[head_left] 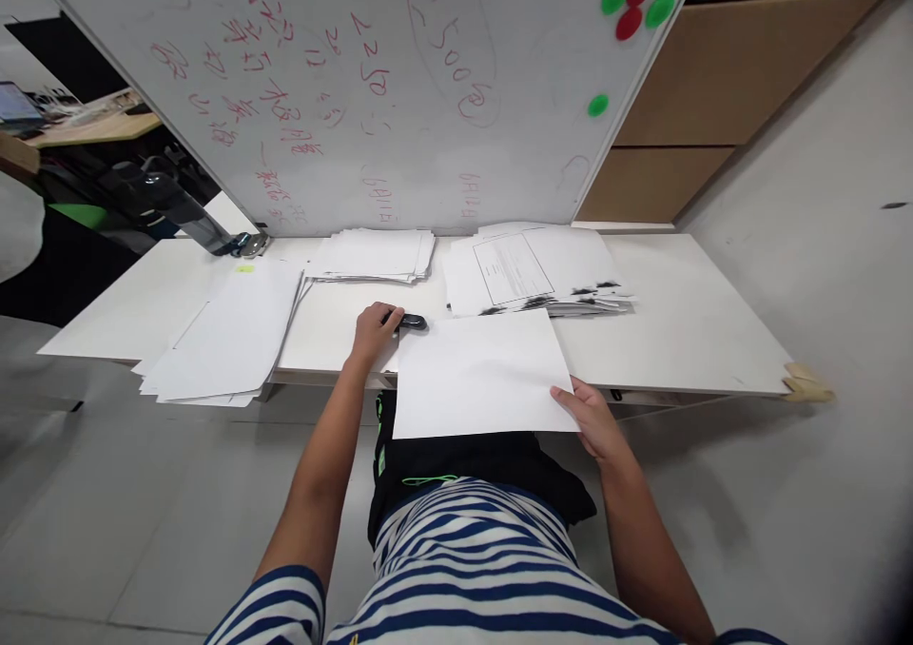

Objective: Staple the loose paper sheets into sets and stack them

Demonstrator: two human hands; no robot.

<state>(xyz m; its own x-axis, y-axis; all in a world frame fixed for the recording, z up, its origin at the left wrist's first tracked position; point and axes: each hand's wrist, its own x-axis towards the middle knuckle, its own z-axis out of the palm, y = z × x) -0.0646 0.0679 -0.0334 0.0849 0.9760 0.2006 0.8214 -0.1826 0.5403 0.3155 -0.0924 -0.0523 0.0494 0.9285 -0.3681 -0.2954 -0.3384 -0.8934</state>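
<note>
My left hand [376, 331] is closed around a small black stapler [414, 322] near the front edge of the white table. The stapler's end lies close to the upper left corner of a white sheet of paper [485, 379]; whether it touches the paper I cannot tell. At the sheet's lower right corner, my right hand [585, 417] pinches the paper, thumb on top and fingers underneath. Part of the sheet rests over the table while its lower part hangs past the edge. Just behind it lies a thick, uneven paper stack [514, 269] with a printed box on top.
Another stack [375, 253] sits left of the middle, and a larger pile [228, 336] overhangs the table [685, 322] at the left. A whiteboard [399, 169] with red writing stands behind. A dark bottle [189, 212] leans at the back left; cardboard boxes [742, 65] rise at right.
</note>
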